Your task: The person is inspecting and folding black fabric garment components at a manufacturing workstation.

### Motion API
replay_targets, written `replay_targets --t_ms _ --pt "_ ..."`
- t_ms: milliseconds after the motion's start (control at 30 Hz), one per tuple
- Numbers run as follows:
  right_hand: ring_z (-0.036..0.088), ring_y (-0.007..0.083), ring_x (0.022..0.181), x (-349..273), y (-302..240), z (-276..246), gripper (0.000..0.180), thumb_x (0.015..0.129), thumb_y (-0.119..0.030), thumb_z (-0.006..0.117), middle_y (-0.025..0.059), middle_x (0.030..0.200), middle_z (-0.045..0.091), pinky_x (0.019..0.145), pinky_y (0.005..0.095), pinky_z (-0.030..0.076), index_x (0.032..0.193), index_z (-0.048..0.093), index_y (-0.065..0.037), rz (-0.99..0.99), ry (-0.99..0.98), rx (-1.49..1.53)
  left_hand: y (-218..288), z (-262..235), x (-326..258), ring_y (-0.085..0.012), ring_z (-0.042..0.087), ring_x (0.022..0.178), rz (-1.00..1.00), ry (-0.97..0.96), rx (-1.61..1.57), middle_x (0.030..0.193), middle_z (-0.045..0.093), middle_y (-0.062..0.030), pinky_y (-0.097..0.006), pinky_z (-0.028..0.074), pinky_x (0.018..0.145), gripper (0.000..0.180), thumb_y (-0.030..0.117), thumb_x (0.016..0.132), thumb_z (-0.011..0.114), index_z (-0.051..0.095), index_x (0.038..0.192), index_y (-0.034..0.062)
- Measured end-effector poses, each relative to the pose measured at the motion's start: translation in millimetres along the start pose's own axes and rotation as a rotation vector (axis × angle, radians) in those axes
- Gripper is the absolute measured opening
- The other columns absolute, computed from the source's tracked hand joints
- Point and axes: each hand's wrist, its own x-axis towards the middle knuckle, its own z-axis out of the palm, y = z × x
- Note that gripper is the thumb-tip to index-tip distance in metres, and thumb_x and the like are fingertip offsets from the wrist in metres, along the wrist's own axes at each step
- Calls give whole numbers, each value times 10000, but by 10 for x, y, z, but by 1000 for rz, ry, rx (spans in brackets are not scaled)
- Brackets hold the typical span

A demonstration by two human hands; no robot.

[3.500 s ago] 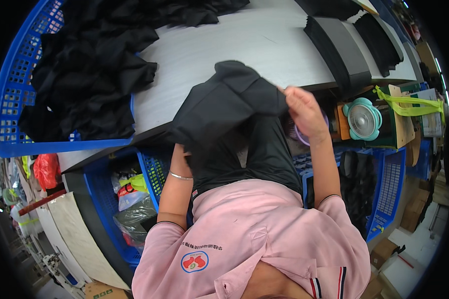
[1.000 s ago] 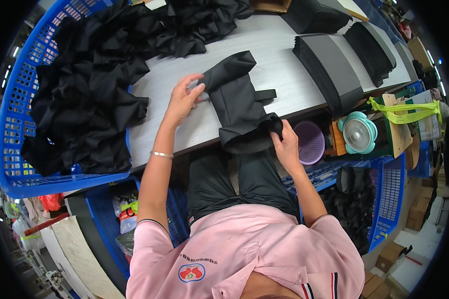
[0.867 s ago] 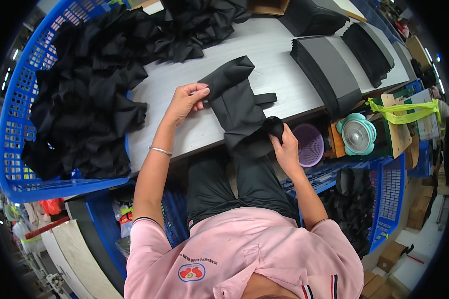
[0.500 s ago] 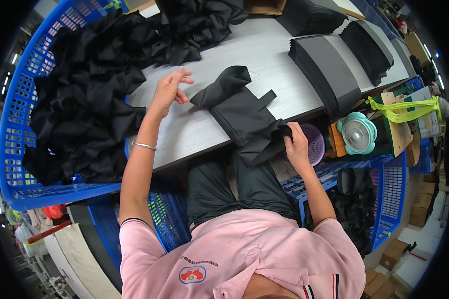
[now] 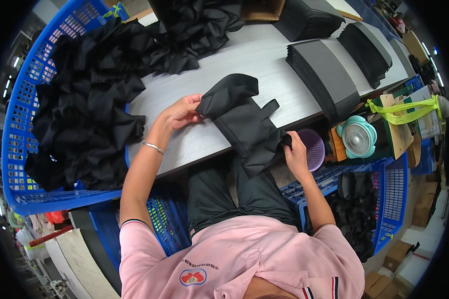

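Observation:
A black fabric piece (image 5: 242,122) with a short strap-like tab (image 5: 270,106) lies partly on the pale table and partly over its front edge, above my lap. My left hand (image 5: 185,111) is closed on its left edge, thumb and fingers pinching the cloth. Over the front edge, my right hand (image 5: 295,150) grips the piece's bunched right corner. The cloth between my hands is creased, with its far end folded up in a loose curl.
Left of me a big blue basket (image 5: 60,202) holds a heap of crumpled black fabric (image 5: 90,109). Stacks of flat black pieces (image 5: 324,74) lie at the table's far right. A purple basket (image 5: 314,149), a teal fan (image 5: 358,137) and a blue crate (image 5: 395,194) stand at right.
My left hand, apart from the cloth with its fingers spread before, has moved down and right and taken hold of the left edge. My right hand keeps its grip.

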Motion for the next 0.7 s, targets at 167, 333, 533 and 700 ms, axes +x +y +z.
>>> replay_targets --t_ms 167,333,533,700 --pt "621 364 899 -12 83 -114 277 817 140 542 165 999 583 774 338 499 1067 588 30 7 40 -73 55 16 3 -69 572 623 90 137 118 799 655 1 -169 404 497 146 20 861 700 665 989 81" --pt "616 338 849 152 -199 -70 221 833 97 586 163 955 586 739 331 490 1041 597 21 80 15 40 165 -84 50 -101 605 738 334 353 87 894 629 -14 -206 437 563 196 96 894 652 669 1084 49" --pt "599 140 728 360 -616 -111 485 867 -145 761 114 1051 603 667 276 487 1294 576 -9 83 -130 214 63 505 -179 -171 600 1049 927 788 112 1238 591 -93 -278 491 837 431 136 939 643 537 1339 14" --pt "637 242 887 876 -65 -689 413 839 -186 775 126 1108 623 768 357 511 1208 636 -60 -55 404 -511 -349 1012 -608 -168 620 1033 964 757 306 1284 593 -115 -285 511 806 383 125 979 610 538 1325 -24"
